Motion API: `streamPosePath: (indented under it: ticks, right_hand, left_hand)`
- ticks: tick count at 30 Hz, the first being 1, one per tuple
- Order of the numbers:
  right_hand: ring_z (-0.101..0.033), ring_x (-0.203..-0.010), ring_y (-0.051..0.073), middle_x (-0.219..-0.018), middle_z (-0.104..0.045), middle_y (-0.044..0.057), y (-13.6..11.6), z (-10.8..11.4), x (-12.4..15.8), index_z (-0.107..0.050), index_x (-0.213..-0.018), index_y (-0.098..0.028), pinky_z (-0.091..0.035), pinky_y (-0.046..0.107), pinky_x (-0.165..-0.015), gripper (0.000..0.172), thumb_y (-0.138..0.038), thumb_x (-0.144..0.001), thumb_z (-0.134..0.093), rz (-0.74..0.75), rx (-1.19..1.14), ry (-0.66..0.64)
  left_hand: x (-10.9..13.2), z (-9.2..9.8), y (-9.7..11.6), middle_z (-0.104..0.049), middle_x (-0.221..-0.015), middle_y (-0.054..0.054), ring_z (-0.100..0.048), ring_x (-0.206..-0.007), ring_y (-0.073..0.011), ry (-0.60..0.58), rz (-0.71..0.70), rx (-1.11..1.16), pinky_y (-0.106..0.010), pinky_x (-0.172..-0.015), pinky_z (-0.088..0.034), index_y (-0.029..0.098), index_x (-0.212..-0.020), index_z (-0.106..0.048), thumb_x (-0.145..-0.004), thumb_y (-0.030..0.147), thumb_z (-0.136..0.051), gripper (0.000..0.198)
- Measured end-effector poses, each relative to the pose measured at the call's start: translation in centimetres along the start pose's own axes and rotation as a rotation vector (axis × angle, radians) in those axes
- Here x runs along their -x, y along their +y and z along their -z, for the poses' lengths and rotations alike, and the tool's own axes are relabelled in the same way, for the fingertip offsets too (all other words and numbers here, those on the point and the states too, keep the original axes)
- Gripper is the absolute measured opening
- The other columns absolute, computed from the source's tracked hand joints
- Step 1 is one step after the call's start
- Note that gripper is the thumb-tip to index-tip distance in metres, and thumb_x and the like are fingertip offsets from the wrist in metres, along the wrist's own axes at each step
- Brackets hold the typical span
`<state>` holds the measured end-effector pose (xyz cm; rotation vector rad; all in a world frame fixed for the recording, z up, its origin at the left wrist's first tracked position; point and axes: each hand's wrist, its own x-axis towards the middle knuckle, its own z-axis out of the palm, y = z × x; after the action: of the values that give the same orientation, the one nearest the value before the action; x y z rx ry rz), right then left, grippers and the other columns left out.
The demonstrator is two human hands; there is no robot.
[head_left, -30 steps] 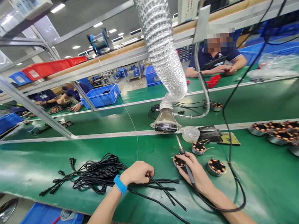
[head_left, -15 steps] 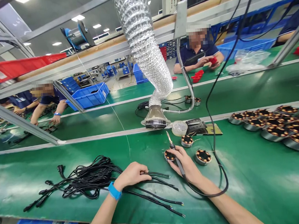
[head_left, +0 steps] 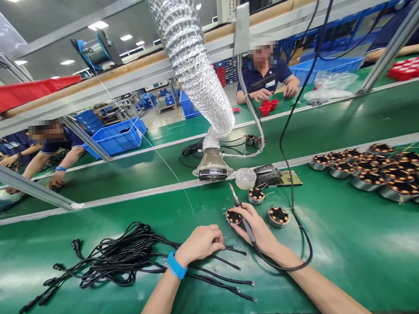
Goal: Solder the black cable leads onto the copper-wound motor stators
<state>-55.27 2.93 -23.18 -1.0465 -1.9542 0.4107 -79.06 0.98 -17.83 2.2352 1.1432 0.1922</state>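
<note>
My right hand [head_left: 258,230] is closed round a soldering iron [head_left: 248,228], its tip pointing up and away from me. The fingers of that hand also touch a copper-wound motor stator [head_left: 233,216] on the green bench. To the left, my left hand [head_left: 201,244], wearing a blue wristband [head_left: 177,265], pinches a black cable [head_left: 235,251] near its stripped end. Other cable ends lie below it, and the coiled black cables [head_left: 119,254] spread out to the left. Two more stators, a rear one [head_left: 256,196] and a right one [head_left: 278,216], sit beyond my right hand.
A fume extraction hood [head_left: 213,164] hangs from a silver duct. Below it stand a clear round container [head_left: 246,178] and a dark metal holder [head_left: 268,175]. Many stators [head_left: 369,177] are grouped at right. Co-workers sit across the bench, near a blue bin [head_left: 117,138].
My left hand has slid right along the cables, closer to the cable ends and my right hand. My right hand keeps its hold on the soldering iron. The view has shifted slightly.
</note>
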Motion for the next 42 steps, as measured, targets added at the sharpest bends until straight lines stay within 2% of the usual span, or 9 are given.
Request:
streamPosePath:
  ticks: [3,7,11,16,23,28,32,37,42]
  right_hand:
    - [-0.072,-0.109,0.024,-0.123,-0.06,0.009,-0.3,0.0,-0.1,-0.06,-0.13,-0.027,-0.063,0.039,-0.095,0.035,-0.023,-0.096,-0.062,0.003,-0.016,0.015]
    - [-0.073,-0.105,0.024,-0.122,-0.061,0.009,-1.3,-0.3,-0.3,-0.06,-0.13,-0.028,-0.064,0.039,-0.092,0.037,-0.02,-0.094,-0.064,-0.004,-0.023,0.002]
    - [-0.075,-0.1,0.023,-0.125,-0.062,0.009,-2.6,-0.2,-0.6,-0.059,-0.133,-0.03,-0.066,0.037,-0.086,0.042,-0.022,-0.092,-0.068,0.011,-0.072,-0.042]
    - [-0.073,-0.109,0.025,-0.122,-0.064,0.007,-4.4,0.5,-1.6,-0.059,-0.133,-0.034,-0.065,0.039,-0.093,0.04,-0.024,-0.094,-0.066,0.011,-0.134,0.099]
    - [-0.07,-0.078,0.017,-0.098,-0.06,0.001,-5.9,-1.4,-3.4,-0.062,-0.118,-0.03,-0.064,0.03,-0.072,0.025,-0.019,-0.096,-0.062,-0.057,-0.332,0.242]
    - [-0.071,-0.074,0.016,-0.102,-0.055,0.0,-5.6,-3.3,-3.1,-0.061,-0.116,-0.033,-0.064,0.031,-0.067,0.024,-0.022,-0.095,-0.065,-0.144,-0.374,0.3]
    - [-0.071,-0.074,0.017,-0.102,-0.057,0.001,-6.2,-3.4,-2.6,-0.061,-0.116,-0.033,-0.065,0.032,-0.069,0.023,-0.022,-0.096,-0.063,-0.125,-0.321,0.273]
    - [-0.073,-0.091,0.021,-0.114,-0.06,0.006,-7.2,-2.1,-3.8,-0.06,-0.124,-0.032,-0.066,0.035,-0.079,0.03,-0.022,-0.096,-0.065,-0.048,-0.205,0.283]
    - [-0.07,-0.081,0.016,-0.106,-0.057,0.003,-7.4,-1.3,-4.7,-0.063,-0.118,-0.031,-0.064,0.03,-0.075,0.025,-0.017,-0.098,-0.058,-0.027,-0.234,0.289]
  left_hand:
    - [0.4,0.7,0.2,-0.07,-0.086,-0.001,-0.059,-0.074,-0.0148,0.033,0.006,0.154,-0.025,-0.071,-0.043,0.021,-0.09,-0.075,-0.096,0.031,-0.068,0.014]
    - [0.1,2.3,0.3,-0.063,-0.074,0.001,-0.042,-0.059,-0.0102,0.234,0.092,0.469,-0.023,-0.058,-0.035,0.016,-0.106,-0.077,-0.093,0.039,-0.067,0.028]
    - [-0.8,3.0,0.6,-0.069,-0.083,-0.004,-0.053,-0.068,-0.0133,0.412,0.06,0.566,-0.025,-0.065,-0.042,0.015,-0.105,-0.081,-0.091,0.042,-0.068,0.033]
    - [-1.2,1.7,0.6,-0.07,-0.077,-0.005,-0.059,-0.069,-0.0163,0.446,0.088,0.681,-0.027,-0.067,-0.046,0.014,-0.099,-0.081,-0.091,0.039,-0.066,0.03]
    - [-1.2,0.4,0.0,-0.066,-0.069,-0.004,-0.058,-0.063,-0.016,0.471,0.117,0.76,-0.028,-0.063,-0.045,0.014,-0.093,-0.08,-0.087,0.042,-0.072,0.029]
    - [-1.8,-0.2,-0.2,-0.067,-0.068,-0.005,-0.054,-0.06,-0.0156,0.604,0.189,0.792,-0.028,-0.06,-0.042,0.017,-0.083,-0.08,-0.083,0.045,-0.074,0.029]
    - [-1.8,-0.1,0.0,-0.065,-0.067,-0.004,-0.049,-0.061,-0.0143,0.7,0.215,0.816,-0.027,-0.059,-0.04,0.016,-0.077,-0.076,-0.077,0.043,-0.077,0.027]
    - [-1.7,-0.6,0.6,-0.058,-0.063,-0.001,-0.048,-0.06,-0.0134,0.566,0.18,0.821,-0.027,-0.059,-0.04,0.017,-0.07,-0.069,-0.076,0.036,-0.076,0.021]
    - [-1.4,-0.8,0.9,-0.061,-0.066,-0.003,-0.049,-0.062,-0.0171,0.508,0.149,0.771,-0.033,-0.061,-0.039,0.022,-0.073,-0.07,-0.082,0.04,-0.071,0.02]
